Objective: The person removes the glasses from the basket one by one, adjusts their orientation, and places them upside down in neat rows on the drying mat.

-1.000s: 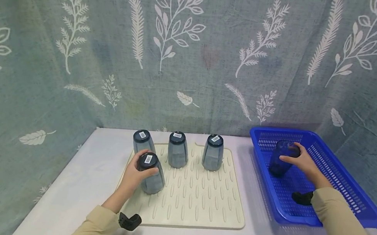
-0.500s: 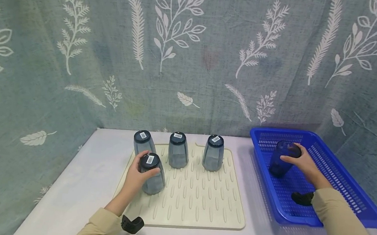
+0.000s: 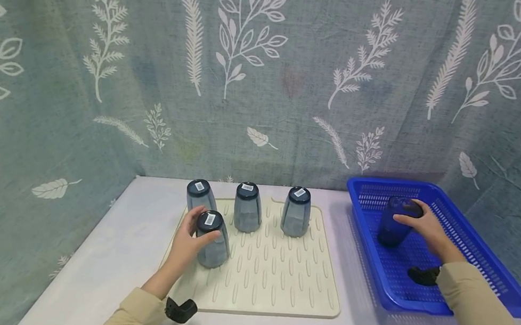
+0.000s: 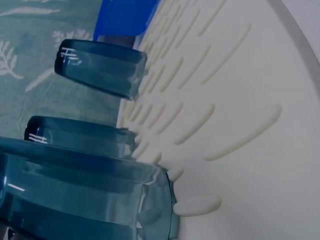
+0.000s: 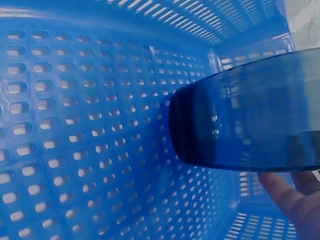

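In the head view, my left hand (image 3: pixel 186 240) holds an upside-down blue-tinted drinking glass (image 3: pixel 214 251) near its base, thumb on the right side and fingers behind. Its rim is down at the ribbed cream drying mat (image 3: pixel 270 287); the left wrist view shows that glass (image 4: pixel 85 190) large at the lower left. Over at the right, my right hand (image 3: pixel 431 230) grips a second glass (image 3: pixel 390 228) near its top, inside the blue basket (image 3: pixel 375 275). In the right wrist view this glass (image 5: pixel 250 120) stands base down, with part of the hand below it.
A row of 3 more upside-down glasses lines the mat's back edge: a left glass (image 3: pixel 200 196), a middle glass (image 3: pixel 247 209) and a right glass (image 3: pixel 296 215). A patterned curtain (image 3: pixel 270 78) hangs behind the white table (image 3: pixel 110 252).
My right hand and its glass have shifted slightly right within the basket. My left hand stays at its glass with barely any movement.
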`<state>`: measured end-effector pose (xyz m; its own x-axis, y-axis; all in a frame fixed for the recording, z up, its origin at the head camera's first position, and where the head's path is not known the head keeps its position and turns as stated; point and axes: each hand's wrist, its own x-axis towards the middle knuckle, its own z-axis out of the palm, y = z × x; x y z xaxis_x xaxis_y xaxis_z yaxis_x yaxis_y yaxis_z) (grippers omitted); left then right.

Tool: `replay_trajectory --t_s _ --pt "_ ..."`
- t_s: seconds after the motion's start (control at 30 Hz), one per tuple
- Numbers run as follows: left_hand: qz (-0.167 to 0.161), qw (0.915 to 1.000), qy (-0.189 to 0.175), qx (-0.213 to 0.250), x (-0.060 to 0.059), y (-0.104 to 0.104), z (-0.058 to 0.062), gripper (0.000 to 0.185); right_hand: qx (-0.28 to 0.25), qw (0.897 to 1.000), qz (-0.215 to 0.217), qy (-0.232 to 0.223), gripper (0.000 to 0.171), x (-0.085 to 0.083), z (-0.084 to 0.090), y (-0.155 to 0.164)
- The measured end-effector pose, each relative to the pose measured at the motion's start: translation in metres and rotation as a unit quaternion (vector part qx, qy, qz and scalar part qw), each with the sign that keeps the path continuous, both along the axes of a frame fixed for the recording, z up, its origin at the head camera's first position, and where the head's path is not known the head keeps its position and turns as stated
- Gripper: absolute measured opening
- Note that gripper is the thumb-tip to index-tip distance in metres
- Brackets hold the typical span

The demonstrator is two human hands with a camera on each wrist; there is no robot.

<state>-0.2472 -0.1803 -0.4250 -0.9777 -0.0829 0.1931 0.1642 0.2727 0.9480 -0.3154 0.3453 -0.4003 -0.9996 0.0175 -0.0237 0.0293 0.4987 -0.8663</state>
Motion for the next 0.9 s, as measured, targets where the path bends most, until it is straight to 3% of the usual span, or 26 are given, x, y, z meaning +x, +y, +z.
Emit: replay_trajectory --t_s 0.33,0.9 --pt "-0.004 0.9997 0.025 -0.005 0.001 -0.006 0.008 0.073 0.021 1.000 -0.012 0.007 0.093 0.004 0.019 0.006" --pt "0.034 0.9959 0.070 0.046 0.002 -0.026 0.039 0.072 0.027 0.999 0.004 0.046 0.089 0.022 0.059 -0.004"
